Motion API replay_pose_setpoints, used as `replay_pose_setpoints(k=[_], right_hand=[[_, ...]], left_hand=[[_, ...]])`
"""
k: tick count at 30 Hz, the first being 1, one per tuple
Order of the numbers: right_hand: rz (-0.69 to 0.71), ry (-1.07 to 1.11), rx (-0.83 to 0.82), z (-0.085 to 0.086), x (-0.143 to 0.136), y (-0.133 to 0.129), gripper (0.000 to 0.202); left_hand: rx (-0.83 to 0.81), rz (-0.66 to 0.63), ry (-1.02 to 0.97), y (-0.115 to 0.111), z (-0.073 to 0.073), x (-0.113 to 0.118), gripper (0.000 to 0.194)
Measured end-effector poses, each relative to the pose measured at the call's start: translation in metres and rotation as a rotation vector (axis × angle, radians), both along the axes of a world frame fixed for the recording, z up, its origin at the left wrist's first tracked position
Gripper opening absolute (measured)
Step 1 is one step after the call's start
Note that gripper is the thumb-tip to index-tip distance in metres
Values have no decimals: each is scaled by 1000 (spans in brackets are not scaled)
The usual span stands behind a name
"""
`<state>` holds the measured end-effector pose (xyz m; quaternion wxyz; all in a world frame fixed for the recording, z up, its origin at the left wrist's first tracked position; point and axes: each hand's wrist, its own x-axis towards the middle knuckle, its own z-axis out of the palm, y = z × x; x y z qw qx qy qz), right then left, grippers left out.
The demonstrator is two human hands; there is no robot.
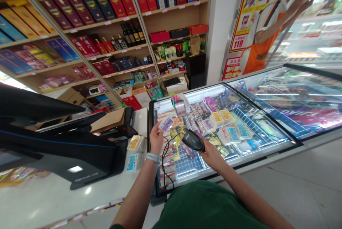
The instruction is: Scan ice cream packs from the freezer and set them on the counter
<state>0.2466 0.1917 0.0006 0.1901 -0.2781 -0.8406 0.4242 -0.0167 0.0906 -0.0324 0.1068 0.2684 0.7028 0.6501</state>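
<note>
My left hand (156,139), with a pale band on its wrist, pinches a small purple-and-white packet (166,124) by its near edge, above the glass-topped freezer (227,159). My right hand (211,155) is wrapped around a black barcode scanner (192,140), whose head points left toward the packet. A black cable (164,163) loops from the scanner down beside my left wrist. Beyond the scanner, yellow-labelled packs (221,116) and blue-labelled packs (237,131) rest on or under the glass; which one I cannot tell.
On the left counter (93,195) stand a black checkout terminal (93,157), more yellow-labelled packs (135,142) and blue-labelled packs (133,162). Shelves of boxes and bottles (129,35) line the back. A person in an orange apron (255,58) stands at the far right.
</note>
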Motion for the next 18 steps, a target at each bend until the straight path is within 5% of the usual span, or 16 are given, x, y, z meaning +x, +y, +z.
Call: replay_pose_setpoints(k=[18], right_hand=[[47, -23, 272, -3, -2, -3, 47]], left_hand=[[61, -21, -61, -6, -7, -3, 44]])
